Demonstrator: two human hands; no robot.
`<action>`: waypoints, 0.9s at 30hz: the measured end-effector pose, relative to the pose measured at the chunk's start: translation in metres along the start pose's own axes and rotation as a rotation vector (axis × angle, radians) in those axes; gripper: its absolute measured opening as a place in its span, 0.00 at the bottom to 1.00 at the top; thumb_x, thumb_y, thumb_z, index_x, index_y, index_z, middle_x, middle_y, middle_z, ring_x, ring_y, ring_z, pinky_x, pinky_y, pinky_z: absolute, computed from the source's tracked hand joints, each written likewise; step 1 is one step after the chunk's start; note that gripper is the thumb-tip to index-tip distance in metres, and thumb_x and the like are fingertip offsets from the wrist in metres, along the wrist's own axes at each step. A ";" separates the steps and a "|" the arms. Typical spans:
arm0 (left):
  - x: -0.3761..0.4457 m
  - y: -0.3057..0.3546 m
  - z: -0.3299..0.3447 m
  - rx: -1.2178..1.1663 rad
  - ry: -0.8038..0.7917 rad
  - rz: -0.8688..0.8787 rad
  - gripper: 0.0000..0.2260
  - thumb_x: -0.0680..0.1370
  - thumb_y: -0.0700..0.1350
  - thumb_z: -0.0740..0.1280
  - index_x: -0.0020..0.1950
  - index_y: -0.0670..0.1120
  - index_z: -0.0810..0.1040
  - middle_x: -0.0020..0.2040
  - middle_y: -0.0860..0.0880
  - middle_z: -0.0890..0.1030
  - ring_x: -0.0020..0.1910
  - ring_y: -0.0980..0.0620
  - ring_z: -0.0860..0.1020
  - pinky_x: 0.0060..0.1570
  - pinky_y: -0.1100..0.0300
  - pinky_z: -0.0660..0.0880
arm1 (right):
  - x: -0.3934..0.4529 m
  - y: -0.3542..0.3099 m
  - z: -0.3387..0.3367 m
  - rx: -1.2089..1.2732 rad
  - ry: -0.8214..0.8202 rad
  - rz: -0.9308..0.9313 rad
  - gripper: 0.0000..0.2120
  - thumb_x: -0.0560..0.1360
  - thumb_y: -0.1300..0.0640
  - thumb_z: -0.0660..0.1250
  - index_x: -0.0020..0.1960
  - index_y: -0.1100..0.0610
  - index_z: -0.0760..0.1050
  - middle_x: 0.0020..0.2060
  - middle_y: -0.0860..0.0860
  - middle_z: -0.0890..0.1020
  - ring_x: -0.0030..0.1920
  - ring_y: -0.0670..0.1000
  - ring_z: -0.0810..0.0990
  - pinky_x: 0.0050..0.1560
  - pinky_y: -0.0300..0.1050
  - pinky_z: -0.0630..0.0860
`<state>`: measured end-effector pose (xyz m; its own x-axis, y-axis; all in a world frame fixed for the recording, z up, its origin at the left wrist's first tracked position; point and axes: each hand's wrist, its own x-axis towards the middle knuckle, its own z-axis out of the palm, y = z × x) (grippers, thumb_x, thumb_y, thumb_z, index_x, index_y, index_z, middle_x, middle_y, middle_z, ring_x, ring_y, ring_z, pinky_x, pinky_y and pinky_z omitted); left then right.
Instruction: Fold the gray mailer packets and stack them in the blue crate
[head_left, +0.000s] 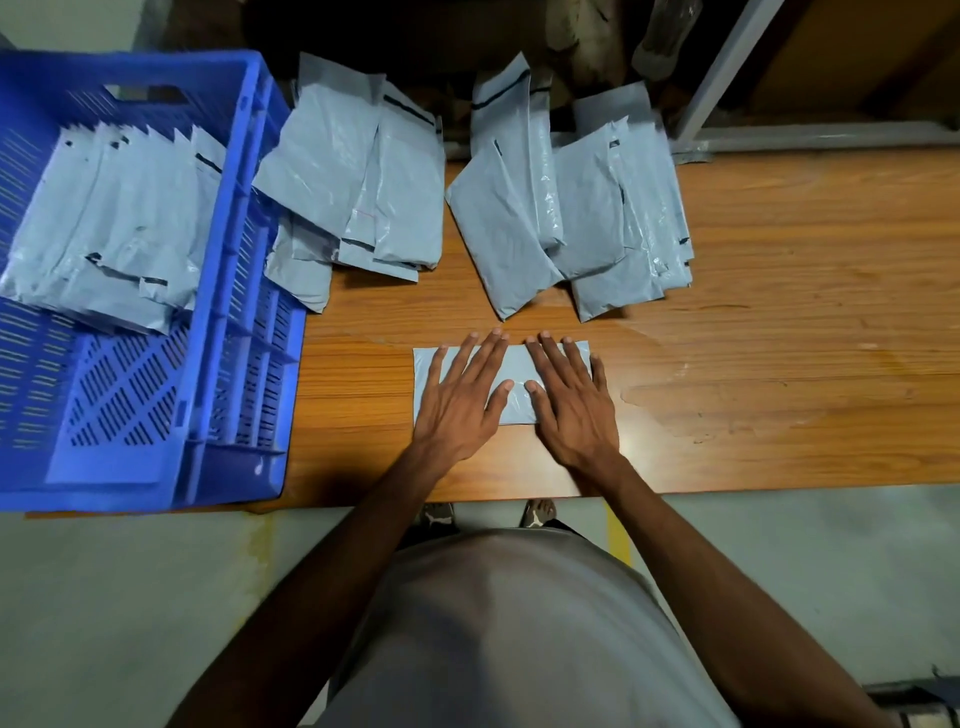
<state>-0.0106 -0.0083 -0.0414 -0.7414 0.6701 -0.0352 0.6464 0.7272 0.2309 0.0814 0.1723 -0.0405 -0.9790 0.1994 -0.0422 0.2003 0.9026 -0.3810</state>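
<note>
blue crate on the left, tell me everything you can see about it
The blue crate looks like moulded plastic, with slotted walls and base and a handle cutout in its far wall. It stands upright at the table's left end. Inside, gray mailer packets lie overlapped toward the far side. Outside, the nearest packet pile meets its right wall.

A wooden table (779, 312) stands on gray floor (130, 597).

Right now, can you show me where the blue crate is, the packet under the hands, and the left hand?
Crate (228, 291): head view, on its right wall.
Packet (511, 364): head view, on the bare gray strip between the two hands.
Left hand (460, 400): head view, on the back of the hand.
</note>
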 end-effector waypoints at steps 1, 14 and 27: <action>0.000 0.001 0.000 -0.001 0.003 0.001 0.27 0.88 0.59 0.45 0.86 0.51 0.48 0.86 0.54 0.51 0.84 0.53 0.48 0.82 0.44 0.47 | 0.001 0.000 0.001 0.001 0.002 0.004 0.27 0.88 0.43 0.45 0.86 0.44 0.47 0.85 0.43 0.49 0.85 0.48 0.44 0.83 0.60 0.45; 0.006 0.000 -0.001 -0.023 -0.025 -0.002 0.27 0.87 0.57 0.48 0.86 0.51 0.52 0.85 0.54 0.53 0.84 0.53 0.49 0.81 0.42 0.48 | 0.005 0.000 -0.001 0.026 -0.019 0.018 0.27 0.88 0.45 0.49 0.86 0.46 0.50 0.85 0.45 0.51 0.85 0.50 0.46 0.83 0.59 0.46; 0.005 -0.002 -0.002 -0.060 -0.029 -0.004 0.27 0.88 0.58 0.47 0.85 0.51 0.54 0.85 0.55 0.56 0.84 0.54 0.51 0.82 0.44 0.47 | 0.001 -0.001 -0.005 0.060 -0.036 -0.007 0.26 0.89 0.44 0.45 0.86 0.44 0.48 0.85 0.43 0.49 0.84 0.48 0.44 0.82 0.62 0.47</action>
<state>-0.0157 -0.0067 -0.0403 -0.7377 0.6721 -0.0644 0.6309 0.7202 0.2886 0.0801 0.1737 -0.0357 -0.9814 0.1780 -0.0725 0.1917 0.8793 -0.4360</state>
